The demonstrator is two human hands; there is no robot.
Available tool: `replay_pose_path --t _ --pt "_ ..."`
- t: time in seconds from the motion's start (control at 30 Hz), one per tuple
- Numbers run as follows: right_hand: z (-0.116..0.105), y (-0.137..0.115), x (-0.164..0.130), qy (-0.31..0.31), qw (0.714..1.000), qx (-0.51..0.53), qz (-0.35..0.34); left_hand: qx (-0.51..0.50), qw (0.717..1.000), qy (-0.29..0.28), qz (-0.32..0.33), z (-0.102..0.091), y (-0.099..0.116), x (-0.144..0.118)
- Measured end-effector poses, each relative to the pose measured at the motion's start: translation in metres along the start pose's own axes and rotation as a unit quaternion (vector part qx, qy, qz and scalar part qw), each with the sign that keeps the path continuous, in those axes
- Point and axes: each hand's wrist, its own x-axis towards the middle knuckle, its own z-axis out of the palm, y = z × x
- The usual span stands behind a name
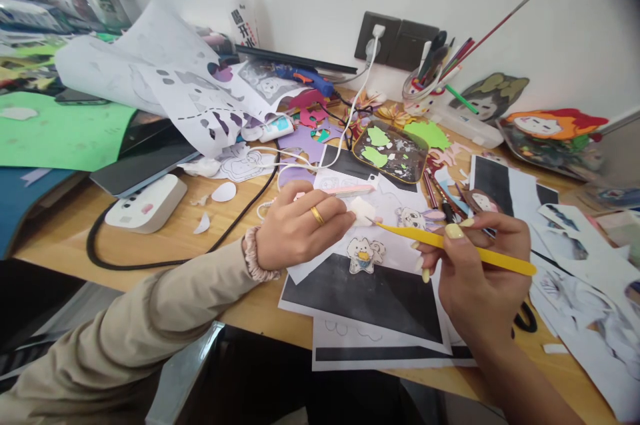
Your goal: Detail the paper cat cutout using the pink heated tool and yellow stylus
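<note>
My left hand (295, 228), with a gold ring and a beige sleeve, pinches a small white paper piece (361, 209) above white sheets (400, 248). My right hand (475, 265) grips a thin yellow craft knife (465, 248) like a pen, with its tip touching the white piece. A cut-out cartoon dog sticker (365, 255) lies on the paper just below the tip. Another cartoon cut-out (417, 217) lies beside it to the right.
The wooden desk (175, 238) is crowded: a dark tray (393, 153) with green scraps, a pen cup (423, 88), a blue glue gun (303, 77), cut white sheets (165, 85), green paper (55, 132), a white box (145, 202), black cable (235, 215), wall socket (395, 42).
</note>
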Motion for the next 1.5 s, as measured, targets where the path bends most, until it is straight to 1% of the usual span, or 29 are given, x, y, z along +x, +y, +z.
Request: replay_pose_path --t 0.17,0.3,0.37,0.5,0.57,0.73,0.9,1.0,1.17,1.27,1.4,1.5 --pt "-0.0007 0.0003 0.0003 0.001 1.000 -0.010 -0.012 -0.044 0.996 -0.010 -0.081 0.0020 0.0014 -0.0031" --pt "-0.0005 0.0009 0.0008 0.010 1.000 -0.009 -0.017 -0.072 0.992 -0.026 -0.099 -0.0011 0.0003 -0.0028" --pt "-0.0001 0.0007 0.0008 0.013 1.000 -0.012 -0.018 -0.072 0.993 -0.028 -0.090 -0.0023 -0.0004 -0.0021" --pt "-0.0002 -0.0003 0.0005 0.011 1.000 -0.012 -0.013 -0.061 0.996 -0.048 -0.046 -0.0013 -0.0010 -0.0008" --pt "-0.0007 -0.0004 0.0002 0.008 1.000 -0.011 -0.010 -0.050 0.997 -0.051 -0.035 -0.0005 -0.0010 0.0000" --pt "-0.0001 0.0009 -0.0002 -0.004 1.000 -0.008 -0.002 -0.023 0.999 -0.023 -0.007 -0.0012 -0.0016 0.0016" --pt "0.0017 0.0009 -0.0002 -0.013 1.000 0.006 0.002 -0.017 1.000 -0.015 0.012 -0.0010 -0.0005 0.0021" --pt "0.0017 0.0005 -0.0004 -0.012 1.000 0.007 0.000 -0.030 0.999 -0.013 -0.014 0.0008 0.0012 0.0014" --pt "0.0014 0.0004 -0.0006 -0.006 1.000 0.000 -0.006 -0.084 0.991 -0.033 -0.096 0.0026 0.0037 -0.0006" --pt "0.0017 0.0004 -0.0016 -0.003 1.000 0.003 -0.012 -0.102 0.987 -0.036 -0.117 0.0026 0.0050 -0.0007" --pt "0.0010 0.0004 -0.0025 0.005 1.000 -0.010 -0.027 -0.108 0.985 -0.036 -0.128 0.0019 0.0051 -0.0003" --pt "-0.0012 0.0008 0.0002 0.013 0.999 -0.024 -0.039 -0.101 0.981 -0.022 -0.163 0.0000 0.0028 -0.0001"
